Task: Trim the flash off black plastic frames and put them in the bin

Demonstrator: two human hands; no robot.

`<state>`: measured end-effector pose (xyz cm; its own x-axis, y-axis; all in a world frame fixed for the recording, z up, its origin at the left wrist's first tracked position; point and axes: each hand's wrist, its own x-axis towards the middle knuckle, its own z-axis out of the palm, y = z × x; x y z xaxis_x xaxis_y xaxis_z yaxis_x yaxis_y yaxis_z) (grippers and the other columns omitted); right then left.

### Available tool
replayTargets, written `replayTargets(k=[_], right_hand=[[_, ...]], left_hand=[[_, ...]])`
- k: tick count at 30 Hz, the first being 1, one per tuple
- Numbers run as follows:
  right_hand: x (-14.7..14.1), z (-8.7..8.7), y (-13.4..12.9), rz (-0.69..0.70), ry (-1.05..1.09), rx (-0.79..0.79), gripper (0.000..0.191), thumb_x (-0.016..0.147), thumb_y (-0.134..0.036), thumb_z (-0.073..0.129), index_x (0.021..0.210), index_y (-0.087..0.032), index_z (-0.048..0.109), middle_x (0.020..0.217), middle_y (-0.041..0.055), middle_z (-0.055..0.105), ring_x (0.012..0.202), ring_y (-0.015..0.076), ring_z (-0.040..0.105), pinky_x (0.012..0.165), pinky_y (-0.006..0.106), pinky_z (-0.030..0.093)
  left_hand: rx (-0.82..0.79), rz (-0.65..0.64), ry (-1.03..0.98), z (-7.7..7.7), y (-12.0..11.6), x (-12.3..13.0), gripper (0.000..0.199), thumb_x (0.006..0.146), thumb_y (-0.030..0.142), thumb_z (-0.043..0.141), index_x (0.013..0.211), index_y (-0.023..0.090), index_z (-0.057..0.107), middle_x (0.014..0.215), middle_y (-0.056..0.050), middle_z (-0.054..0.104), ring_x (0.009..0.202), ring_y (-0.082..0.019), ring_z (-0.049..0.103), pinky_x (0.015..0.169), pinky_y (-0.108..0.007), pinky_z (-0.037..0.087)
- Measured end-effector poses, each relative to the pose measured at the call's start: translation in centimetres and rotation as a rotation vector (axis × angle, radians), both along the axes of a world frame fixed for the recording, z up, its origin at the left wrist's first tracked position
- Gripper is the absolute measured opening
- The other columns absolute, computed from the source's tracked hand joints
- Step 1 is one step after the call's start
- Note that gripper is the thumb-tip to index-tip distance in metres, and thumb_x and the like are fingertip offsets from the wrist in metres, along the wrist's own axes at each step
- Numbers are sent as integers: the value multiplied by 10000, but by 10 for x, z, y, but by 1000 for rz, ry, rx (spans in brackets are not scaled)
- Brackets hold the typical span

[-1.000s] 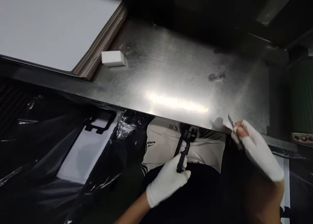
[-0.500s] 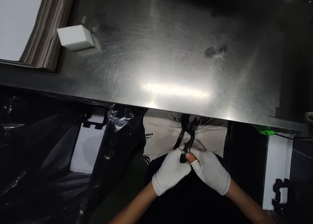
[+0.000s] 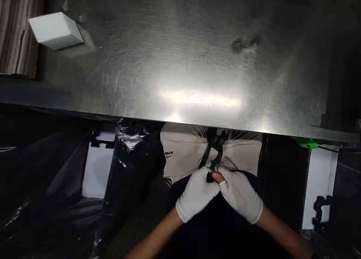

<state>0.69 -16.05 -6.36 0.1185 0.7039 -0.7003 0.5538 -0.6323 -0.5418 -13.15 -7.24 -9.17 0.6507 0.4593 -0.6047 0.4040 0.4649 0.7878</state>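
My left hand [image 3: 197, 194], in a white glove, is closed at my waist with its fingertips around the lower end of a narrow black strap-like piece [image 3: 216, 158]. Against it from the other side presses my right hand [image 3: 241, 197], also gloved and closed, its thumb bare at the tip. The two hands touch. Above them the black piece runs up over a light shirt [image 3: 180, 153] towards the table edge. Fingers hide its lower end, and I cannot make out exactly what it is.
A scratched metal table [image 3: 141, 63] spans the upper view. On its left lie a white block [image 3: 56, 31] and a stack of sheets [image 3: 19, 33]. Black plastic film [image 3: 53, 168] covers something at lower left. A green object with a cord [image 3: 307, 143] sits under the right edge.
The view has shifted a little, so the block and stack appear farther left and the table slightly higher. Both hands keep their hold on the black piece, with barely any movement.
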Motion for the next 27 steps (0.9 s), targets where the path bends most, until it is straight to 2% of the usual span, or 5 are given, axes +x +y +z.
replayTargets(k=[6,12,20,27], right_hand=[[3,-2,0,3,29,9,378,1211,-457,445,1067,-228,709,900,16,782,769,220,738,722,339,560],[-2,-3,-2,-46,32,-26,383,1215,-453,434,1053,-228,699,900,27,778,782,217,747,723,322,543],[-10,-5,-3,-155,58,-54,365,1215,-446,443,1045,-228,681,889,24,773,774,201,763,715,290,566],[-12,-3,-1,-167,67,-59,373,1217,-456,435,1054,-224,678,842,25,755,785,199,772,727,271,576]], left_hand=[[-25,-20,10,-2,0,1,69,803,236,602,781,202,657,797,-19,693,768,-194,618,776,-337,538],[-18,14,62,-2,-1,3,67,778,241,609,718,214,592,725,8,637,694,-169,548,704,-322,486],[-55,37,100,-2,0,4,51,740,238,624,701,206,616,704,0,631,730,-192,584,686,-317,487],[-124,69,89,-2,0,3,70,684,268,587,727,215,604,722,22,594,731,-173,533,751,-326,482]])
